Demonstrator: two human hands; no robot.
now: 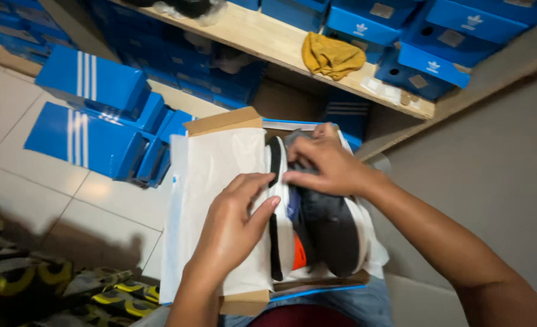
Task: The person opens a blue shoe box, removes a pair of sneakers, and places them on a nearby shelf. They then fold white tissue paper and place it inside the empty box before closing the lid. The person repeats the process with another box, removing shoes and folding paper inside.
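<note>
The left hand [235, 221] lies flat, fingers together and stretched out, pressing the white wrapping paper [217, 181] down against the side of a shoe [280, 212], which seems to keep the sheet from springing back over the pair. The right hand [323, 163] is curled over the far end of the shoes, fingertips pinching at the dark upper near the toe or collar (I cannot tell which), as if steadying it in place.

Two shoes lie side by side in an open shoebox [244, 121] that rests on the person's lap: the left one shows a white sole edge, black trim and an orange patch near its near end; the second shoe [335, 230] is mostly dark grey and black. The box's brown cardboard flap stands up at the far side, and its blue rim shows along the near edge.

Further out to the left, on the tiled floor [99, 206], I count two large blue boxes [90, 112] with white stripes, with a few smaller ones tucked just beside them. On the far wooden shelf [268, 36] sits one crumpled yellow cloth [332, 56], with a row of blue boxes stacked to its right and many more below the shelf, too many and too shadowed to count.
</note>
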